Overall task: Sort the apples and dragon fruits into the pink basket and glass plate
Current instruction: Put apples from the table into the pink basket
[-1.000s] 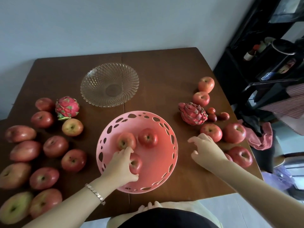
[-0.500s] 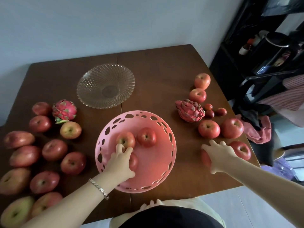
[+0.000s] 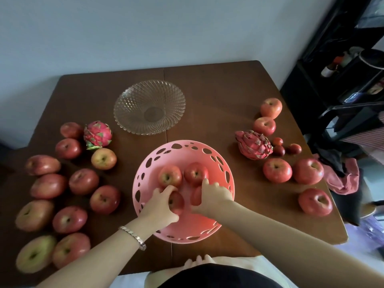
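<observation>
- Table [image 3: 207, 90]: many apples [image 3: 83, 181] are left on both sides.
- Pink basket [image 3: 182, 146]: two apples lie inside.
- Glass plate [image 3: 124, 113]: no fruit yet; both dragon fruits [image 3: 253, 145] wait on the table.
- Left hand [image 3: 159, 206] grips an apple [image 3: 176, 203] in the basket; right hand [image 3: 214, 197] seemingly grips another, mostly hidden.

Head view, steeply downward, near table [image 3: 218, 96]

The right hand [image 3: 215, 197] hides most of its apple [image 3: 195, 198].
</observation>
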{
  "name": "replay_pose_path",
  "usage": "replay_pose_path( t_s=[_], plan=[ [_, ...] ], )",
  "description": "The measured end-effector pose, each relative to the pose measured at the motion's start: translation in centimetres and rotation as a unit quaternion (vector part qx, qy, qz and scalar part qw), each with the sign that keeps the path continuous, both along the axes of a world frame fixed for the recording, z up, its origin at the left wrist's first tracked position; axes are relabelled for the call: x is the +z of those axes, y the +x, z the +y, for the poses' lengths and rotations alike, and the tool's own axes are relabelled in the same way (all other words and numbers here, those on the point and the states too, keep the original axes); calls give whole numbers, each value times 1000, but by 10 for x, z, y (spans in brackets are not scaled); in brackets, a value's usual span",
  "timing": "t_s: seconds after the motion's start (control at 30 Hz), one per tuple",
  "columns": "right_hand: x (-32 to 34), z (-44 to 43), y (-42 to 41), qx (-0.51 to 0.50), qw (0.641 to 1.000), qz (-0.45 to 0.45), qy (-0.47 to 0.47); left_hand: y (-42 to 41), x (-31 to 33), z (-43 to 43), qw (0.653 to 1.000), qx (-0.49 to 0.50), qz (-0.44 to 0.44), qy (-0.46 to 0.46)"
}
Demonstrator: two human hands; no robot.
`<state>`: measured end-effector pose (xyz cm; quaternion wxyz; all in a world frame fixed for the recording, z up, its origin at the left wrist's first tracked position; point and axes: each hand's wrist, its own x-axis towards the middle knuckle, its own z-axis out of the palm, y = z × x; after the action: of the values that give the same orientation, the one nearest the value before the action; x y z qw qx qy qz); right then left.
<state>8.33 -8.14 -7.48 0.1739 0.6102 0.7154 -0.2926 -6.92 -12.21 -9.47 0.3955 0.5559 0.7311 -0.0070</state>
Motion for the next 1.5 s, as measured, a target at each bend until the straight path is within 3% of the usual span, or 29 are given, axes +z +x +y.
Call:
replay_pose_path(
  t_s=[0.23, 0.37, 0.47, 0.57, 0.63, 0.7, 0.8, 0.9, 1.03, 1.13, 1.2, 1.3, 1.5],
  plan=[
    [-18, -11, -5, -84, 994, 64, -25, 3, 0, -3, 998, 46, -27, 38],
    [-1, -9, 8, -49, 993, 93, -54, 5, 2, -7, 999, 38, -18, 26],
    [24, 4, 34, 9, 992, 96, 78, 10, 7, 0, 991, -61, 120, -4],
    [35, 31, 80, -91, 959, 129, 234, 25, 17, 11, 978, -89, 191, 10],
    [21, 53, 116, -130, 964, 30, 231, 38, 27, 20, 976, -83, 190, 61],
    [0, 66, 142, -131, 977, -91, 145, 51, 33, 29, 979, -82, 150, 112],
    [-26, 67, 160, -86, 977, -153, 118, 65, 40, 40, 984, -68, 57, 152],
    [-28, 64, 168, -107, 979, -109, 136, 73, 45, 45, 981, -74, -1, 181],
    [0, 55, 159, -188, 973, 56, 123, 74, 51, 46, 978, -26, -137, 155],
    [31, 44, 125, -93, 969, 145, 176, 78, 60, 49, 952, 61, -283, 98],
    [46, 37, 96, -25, 962, 187, 196, 80, 64, 52, 939, 78, -324, 82],
    [46, 32, 63, 46, 941, 229, 245, 75, 70, 56, 933, 111, -328, 100],
    [41, 40, 42, 89, 943, 272, 170, 53, 63, 71, 957, 174, -187, 137]
  ],
)
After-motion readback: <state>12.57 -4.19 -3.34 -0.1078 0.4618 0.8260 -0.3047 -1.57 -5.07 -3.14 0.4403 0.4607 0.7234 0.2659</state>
